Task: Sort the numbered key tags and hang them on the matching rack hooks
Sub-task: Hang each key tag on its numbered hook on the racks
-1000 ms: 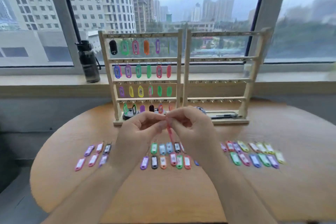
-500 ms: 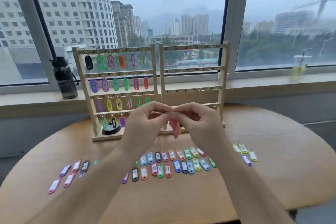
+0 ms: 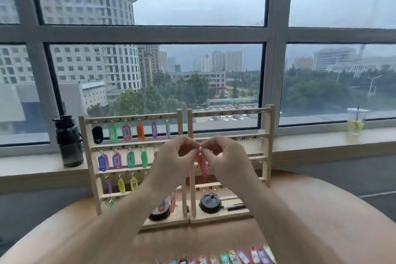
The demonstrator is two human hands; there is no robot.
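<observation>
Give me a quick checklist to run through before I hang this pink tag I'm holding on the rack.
1. Grip on the pink plastic key tag: ok, the left hand and the right hand both pinch its top end.
2. Tag's number readable: cannot tell, its face is blurred.
3. Free hooks on the right wooden rack: ok, its rails show bare hooks.
4. Room on the left wooden rack's top row: not ok, every hook there carries a tag.
5. Matching hook found: cannot tell, the rail numbers are too small to read.
</observation>
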